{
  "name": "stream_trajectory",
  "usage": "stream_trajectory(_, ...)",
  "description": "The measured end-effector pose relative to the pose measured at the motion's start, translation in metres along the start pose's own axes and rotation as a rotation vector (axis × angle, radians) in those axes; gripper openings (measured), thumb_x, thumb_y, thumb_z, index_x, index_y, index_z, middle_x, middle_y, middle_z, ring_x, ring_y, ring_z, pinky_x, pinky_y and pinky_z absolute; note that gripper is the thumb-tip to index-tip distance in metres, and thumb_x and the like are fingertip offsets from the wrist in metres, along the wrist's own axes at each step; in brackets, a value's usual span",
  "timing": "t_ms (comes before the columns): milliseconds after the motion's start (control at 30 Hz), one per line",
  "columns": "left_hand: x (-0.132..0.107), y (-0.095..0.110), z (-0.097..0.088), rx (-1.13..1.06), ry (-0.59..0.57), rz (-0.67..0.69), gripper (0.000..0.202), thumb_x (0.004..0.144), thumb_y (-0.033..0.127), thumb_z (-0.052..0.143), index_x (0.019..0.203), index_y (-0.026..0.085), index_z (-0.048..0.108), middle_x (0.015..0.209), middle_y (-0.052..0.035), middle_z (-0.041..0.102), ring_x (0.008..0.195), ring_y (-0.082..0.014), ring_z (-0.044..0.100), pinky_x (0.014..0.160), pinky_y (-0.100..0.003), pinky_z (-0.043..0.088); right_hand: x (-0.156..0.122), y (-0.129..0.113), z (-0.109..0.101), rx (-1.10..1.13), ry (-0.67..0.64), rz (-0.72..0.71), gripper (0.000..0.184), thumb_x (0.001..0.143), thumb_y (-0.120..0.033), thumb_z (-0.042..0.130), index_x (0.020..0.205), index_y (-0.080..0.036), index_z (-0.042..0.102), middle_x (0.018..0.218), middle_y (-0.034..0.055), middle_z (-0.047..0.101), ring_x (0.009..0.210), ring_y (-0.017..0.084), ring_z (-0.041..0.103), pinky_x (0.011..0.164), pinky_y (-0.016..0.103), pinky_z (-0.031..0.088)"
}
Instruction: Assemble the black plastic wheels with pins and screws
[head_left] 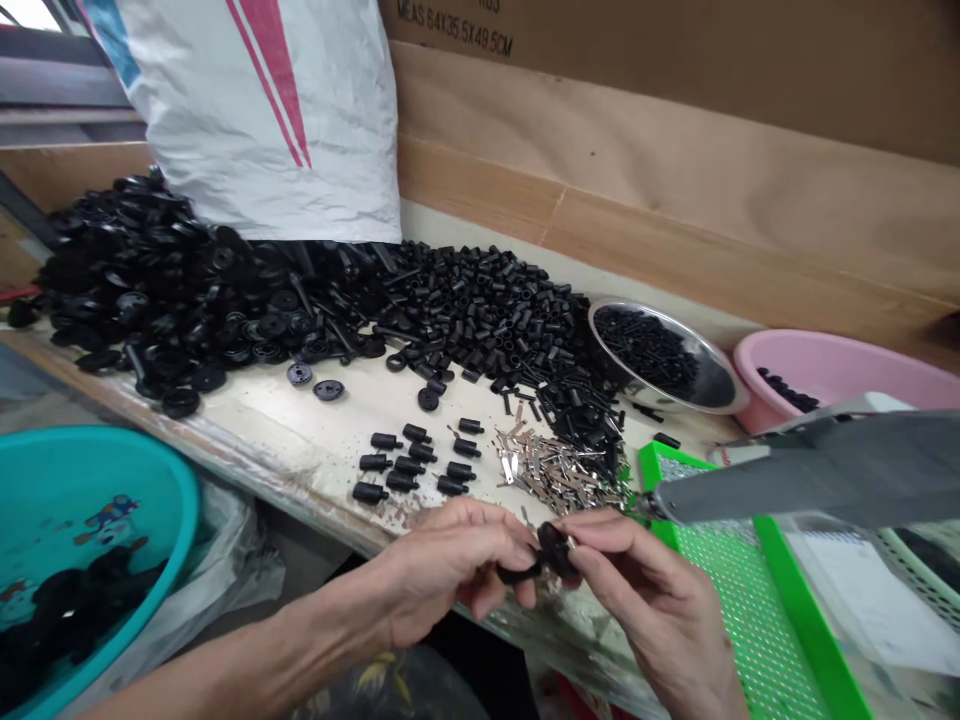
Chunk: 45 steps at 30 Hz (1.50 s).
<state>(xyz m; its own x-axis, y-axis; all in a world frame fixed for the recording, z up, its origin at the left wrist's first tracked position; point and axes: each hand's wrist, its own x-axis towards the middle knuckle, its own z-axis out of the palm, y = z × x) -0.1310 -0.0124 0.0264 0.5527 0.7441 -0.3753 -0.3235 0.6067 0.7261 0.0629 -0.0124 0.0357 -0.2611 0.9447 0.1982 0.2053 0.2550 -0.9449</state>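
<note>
My left hand (pixel 457 570) and my right hand (pixel 645 600) meet low in the head view, just over the front edge of the pale workbench (pixel 300 450). Between their fingers is a small black plastic part (pixel 555 552) with a loop or strap end (pixel 517 574) and a glint of silver metal at its tip. Both hands grip it. Just beyond my fingers lies a heap of small silver metal pieces (pixel 555 475). To its left stand rows of black capped pins (pixel 405 460).
Heaped black discs (pixel 142 280) and black tubes (pixel 480 320) fill the bench's back. A steel bowl (pixel 660 360), pink basin (pixel 817 375), teal basin (pixel 90 530), green perforated tray (pixel 750 600) and white woven sack (pixel 262 110) surround it. A grey bar (pixel 817 470) crosses the right.
</note>
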Motion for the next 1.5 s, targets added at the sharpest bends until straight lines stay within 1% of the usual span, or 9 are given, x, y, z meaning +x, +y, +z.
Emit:
stream_trajectory(200, 0.000, -0.001, 0.004, 0.067, 0.010, -0.003, 0.015, 0.073, 0.023, 0.056, 0.076, 0.012, 0.067, 0.065, -0.0033, 0.063, 0.040, -0.0052, 0.040, 0.039, -0.019, 0.022, -0.002, 0.000, -0.006, 0.012, 0.002, -0.021, 0.018, 0.073, -0.022, 0.080, 0.087, -0.030, 0.072, 0.090, -0.0028, 0.074, 0.079, 0.011, 0.071, 0.071, 0.015, 0.057)
stream_trajectory(433, -0.004, 0.007, 0.006, 0.085, -0.054, -0.006, 0.015, 0.078, 0.025, 0.061, 0.082, 0.011, 0.066, 0.072, -0.0039, 0.064, 0.044, -0.0041, 0.044, 0.044, -0.017, 0.027, -0.010, 0.004, -0.012, -0.114, -0.025, -0.027, 0.037, 0.079, -0.023, 0.074, 0.111, -0.037, 0.066, 0.100, -0.0033, 0.074, 0.082, 0.012, 0.070, 0.072, 0.018, 0.057)
stream_trajectory(600, -0.008, 0.006, -0.001, 0.011, -0.159, 0.024, 0.022, 0.080, 0.022, 0.065, 0.100, 0.015, 0.060, 0.081, -0.0056, 0.068, 0.049, -0.0056, 0.052, 0.050, -0.018, 0.034, -0.007, 0.002, -0.020, -0.201, -0.133, -0.130, 0.033, 0.084, -0.023, 0.070, 0.114, -0.037, 0.066, 0.102, -0.0020, 0.073, 0.088, 0.013, 0.069, 0.076, 0.021, 0.056)
stream_trajectory(700, -0.007, 0.006, -0.004, -0.024, -0.160, 0.038, 0.024, 0.077, 0.020, 0.068, 0.098, 0.015, 0.057, 0.076, -0.0054, 0.069, 0.047, -0.0057, 0.050, 0.048, -0.017, 0.032, -0.003, -0.001, -0.020, -0.172, -0.203, -0.188, 0.032, 0.084, -0.026, 0.069, 0.115, -0.035, 0.066, 0.097, -0.0017, 0.073, 0.087, 0.013, 0.067, 0.074, 0.021, 0.055)
stream_trajectory(900, -0.003, 0.004, -0.008, -0.157, -0.342, -0.159, 0.021, 0.078, 0.032, 0.066, 0.085, 0.015, 0.056, 0.066, -0.0052, 0.066, 0.037, -0.0051, 0.038, 0.043, -0.020, 0.030, 0.000, -0.005, -0.021, -0.142, -0.293, -0.233, 0.031, 0.088, -0.026, 0.064, 0.118, -0.033, 0.064, 0.098, 0.0016, 0.071, 0.088, 0.016, 0.067, 0.074, 0.025, 0.056)
stream_trajectory(967, -0.004, 0.002, -0.005, -0.115, -0.283, -0.103, 0.020, 0.078, 0.030, 0.067, 0.086, 0.016, 0.055, 0.066, -0.0036, 0.066, 0.039, -0.0048, 0.039, 0.044, -0.019, 0.029, 0.000, -0.005, -0.020, -0.145, -0.302, -0.214, 0.031, 0.086, -0.024, 0.066, 0.116, -0.033, 0.065, 0.097, 0.0015, 0.071, 0.087, 0.016, 0.067, 0.074, 0.027, 0.056)
stream_trajectory(1100, -0.010, 0.002, 0.000, 0.039, -0.010, 0.130, 0.018, 0.078, 0.024, 0.070, 0.086, 0.016, 0.056, 0.063, 0.0025, 0.060, 0.046, -0.0036, 0.042, 0.047, -0.017, 0.026, -0.002, -0.004, -0.017, -0.211, -0.208, -0.151, 0.034, 0.082, -0.018, 0.069, 0.112, -0.033, 0.066, 0.097, 0.0013, 0.071, 0.087, 0.017, 0.068, 0.069, 0.025, 0.057)
stream_trajectory(1267, -0.013, 0.002, -0.003, -0.099, -0.203, -0.066, 0.018, 0.076, 0.026, 0.069, 0.083, 0.016, 0.055, 0.063, -0.0031, 0.066, 0.038, -0.0046, 0.041, 0.043, -0.019, 0.026, -0.004, -0.005, -0.014, -0.167, -0.318, -0.244, 0.040, 0.083, -0.016, 0.067, 0.119, -0.034, 0.062, 0.107, 0.0012, 0.070, 0.096, 0.018, 0.066, 0.082, 0.028, 0.055)
stream_trajectory(1500, -0.008, 0.004, -0.004, -0.056, -0.102, -0.064, 0.015, 0.077, 0.021, 0.066, 0.088, 0.017, 0.057, 0.071, -0.0030, 0.070, 0.043, -0.0064, 0.054, 0.042, -0.017, 0.032, -0.005, -0.001, -0.006, -0.242, -0.158, -0.217, 0.035, 0.081, -0.012, 0.065, 0.111, -0.030, 0.064, 0.094, -0.0001, 0.068, 0.076, 0.012, 0.065, 0.069, 0.021, 0.055)
